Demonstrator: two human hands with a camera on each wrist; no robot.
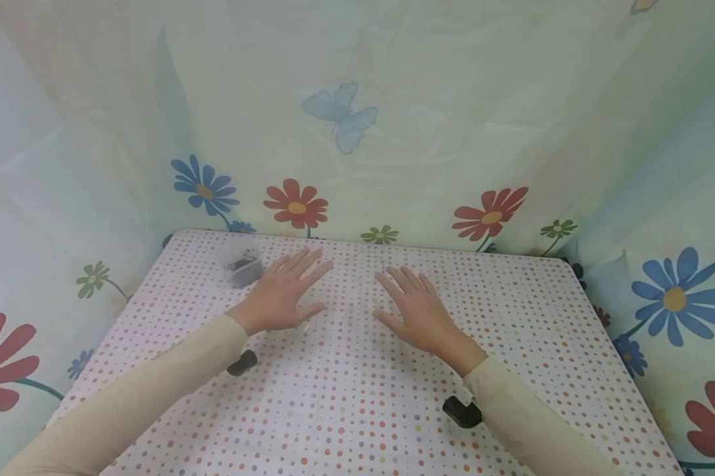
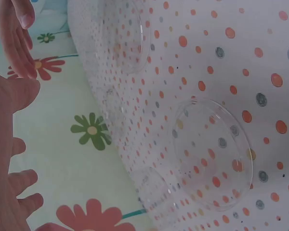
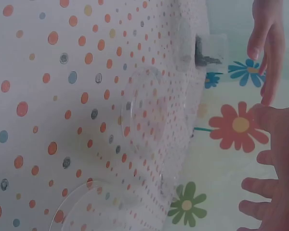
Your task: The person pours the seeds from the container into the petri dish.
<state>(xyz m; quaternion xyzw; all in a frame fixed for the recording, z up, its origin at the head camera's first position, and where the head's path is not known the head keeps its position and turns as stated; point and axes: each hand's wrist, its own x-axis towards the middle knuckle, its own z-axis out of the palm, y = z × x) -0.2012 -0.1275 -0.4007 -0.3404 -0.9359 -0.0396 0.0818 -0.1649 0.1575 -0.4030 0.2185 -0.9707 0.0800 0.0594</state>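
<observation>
Left grip point(image 1: 282, 295) and right grip point(image 1: 421, 316) hover over dotted cloth point(image 1: 339, 416) near clear dishes point(image 2: 213, 155).

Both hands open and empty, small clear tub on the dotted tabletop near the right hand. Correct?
Wrong hand: the head view shows the small clear tub on the dotted tabletop near the left hand, not the right hand. Both hands are open and empty, as you say.

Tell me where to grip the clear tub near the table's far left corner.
Probably pinch the tub by opposite side walls, high up, left hand coming from its right: it stands upright, walls rising above the dark contents; that hand is nearer.
</observation>
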